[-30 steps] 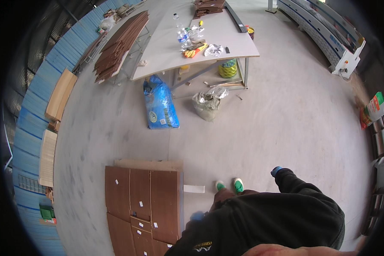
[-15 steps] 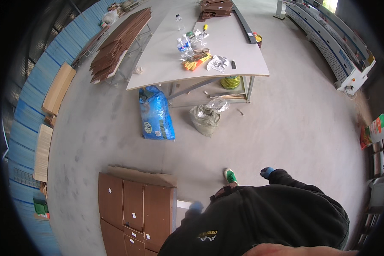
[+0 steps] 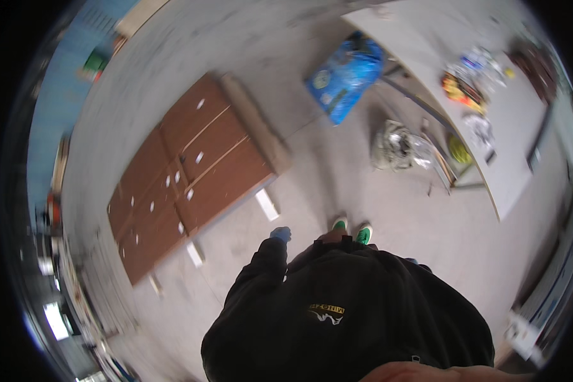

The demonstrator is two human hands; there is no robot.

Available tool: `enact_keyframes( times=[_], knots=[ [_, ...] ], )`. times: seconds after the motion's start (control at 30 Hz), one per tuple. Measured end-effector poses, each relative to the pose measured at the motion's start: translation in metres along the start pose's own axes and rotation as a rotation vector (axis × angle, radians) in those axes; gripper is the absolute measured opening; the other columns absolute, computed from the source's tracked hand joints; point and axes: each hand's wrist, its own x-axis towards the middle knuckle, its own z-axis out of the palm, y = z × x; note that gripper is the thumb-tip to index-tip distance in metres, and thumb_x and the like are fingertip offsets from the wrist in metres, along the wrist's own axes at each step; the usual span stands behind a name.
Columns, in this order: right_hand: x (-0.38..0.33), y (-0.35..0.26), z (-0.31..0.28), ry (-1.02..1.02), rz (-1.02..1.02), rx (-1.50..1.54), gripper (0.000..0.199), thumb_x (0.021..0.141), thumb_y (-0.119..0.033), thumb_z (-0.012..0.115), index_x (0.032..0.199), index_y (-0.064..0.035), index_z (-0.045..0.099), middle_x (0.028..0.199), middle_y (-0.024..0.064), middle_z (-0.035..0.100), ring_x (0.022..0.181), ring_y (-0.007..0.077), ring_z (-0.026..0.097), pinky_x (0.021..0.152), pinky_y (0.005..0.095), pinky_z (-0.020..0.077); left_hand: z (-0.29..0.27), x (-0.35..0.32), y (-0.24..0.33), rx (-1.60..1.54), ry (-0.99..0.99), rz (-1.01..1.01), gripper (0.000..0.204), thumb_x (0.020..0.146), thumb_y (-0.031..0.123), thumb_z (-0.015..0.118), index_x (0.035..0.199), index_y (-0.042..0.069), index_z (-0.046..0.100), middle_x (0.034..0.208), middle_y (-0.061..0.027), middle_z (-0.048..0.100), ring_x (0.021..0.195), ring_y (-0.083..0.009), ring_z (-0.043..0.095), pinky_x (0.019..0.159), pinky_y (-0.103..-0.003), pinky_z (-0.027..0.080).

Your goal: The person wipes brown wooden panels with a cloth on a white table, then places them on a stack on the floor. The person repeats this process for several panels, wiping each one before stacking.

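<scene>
My left hand (image 3: 281,233), in a blue glove, hangs beside my dark jacket with its fingers curled in and nothing seen in them. It is nearest to a low stack of brown panels (image 3: 200,137) on the floor to the left, and apart from it. Small white labels dot the panels, and pale wooden strips (image 3: 267,205) stick out from under the near side. Of my right hand (image 3: 412,260), only a bit of blue glove shows past the jacket; its fingers are hidden.
At the upper right stands a white-topped table (image 3: 503,162) holding bottles, gloves and a crumpled cloth. A blue sack (image 3: 347,79) and an open pale sack (image 3: 393,146) stand by its legs. A long white machine (image 3: 557,286) lies at the right edge. Cardboard (image 3: 254,118) edges the panels.
The view has swung left, so the table has slid to the right and the panel stack shows more fully. Both green shoes now show. My right hand has gone mostly behind the jacket.
</scene>
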Motion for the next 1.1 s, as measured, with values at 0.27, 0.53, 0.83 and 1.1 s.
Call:
enact_keyframes(
  times=[0.27, 0.53, 0.83, 1.1],
  knots=[
    [0.156, -0.06, -0.261, 0.233, 0.081, -0.09, 0.022, 0.1, -0.028, 0.058, 0.098, -0.0128, 0.073, 0.091, 0.0058, 0.072, 0.077, 0.0242, 0.067, 0.064, 0.0434, 0.0534, -0.001, -0.042, -0.078, -0.132, -0.043, -0.363, 0.036, 0.101, 0.044, 0.052, 0.116, 0.016, 0.069, 0.114, -0.0028, 0.076, 0.092, -0.0255, 0.073, 0.07, -0.045, 0.051],
    [0.219, -0.295, -0.366, 0.311, -0.011, 0.433, 0.021, 0.097, -0.029, 0.06, 0.094, -0.0123, 0.072, 0.086, 0.0027, 0.073, 0.063, 0.0164, 0.065, 0.054, 0.0353, 0.0501, -0.042, 0.06, 0.056, -0.096, -0.079, -0.149, 0.027, 0.106, 0.036, 0.053, 0.111, 0.012, 0.064, 0.093, -0.0081, 0.069, 0.084, -0.0262, 0.069, 0.074, -0.045, 0.055],
    [0.312, -0.331, -0.425, 0.033, -0.649, -0.94, 0.034, 0.094, -0.039, 0.061, 0.112, -0.0137, 0.074, 0.115, 0.0148, 0.075, 0.11, 0.0383, 0.069, 0.093, 0.052, 0.0531, -0.136, 0.173, 0.321, -0.875, 0.118, 0.311, 0.028, 0.103, 0.029, 0.065, 0.12, 0.008, 0.072, 0.107, -0.0073, 0.074, 0.083, -0.0255, 0.072, 0.063, -0.031, 0.052],
    [0.417, -0.461, -0.566, -0.008, -0.147, -0.485, 0.038, 0.094, -0.044, 0.059, 0.106, -0.0127, 0.077, 0.114, 0.0173, 0.076, 0.102, 0.0379, 0.072, 0.091, 0.0546, 0.0537, -0.178, 0.222, 0.414, 0.023, -0.06, 0.042, 0.029, 0.1, 0.029, 0.066, 0.12, 0.009, 0.071, 0.114, -0.0138, 0.073, 0.098, -0.0337, 0.072, 0.08, -0.042, 0.057]
  ],
)
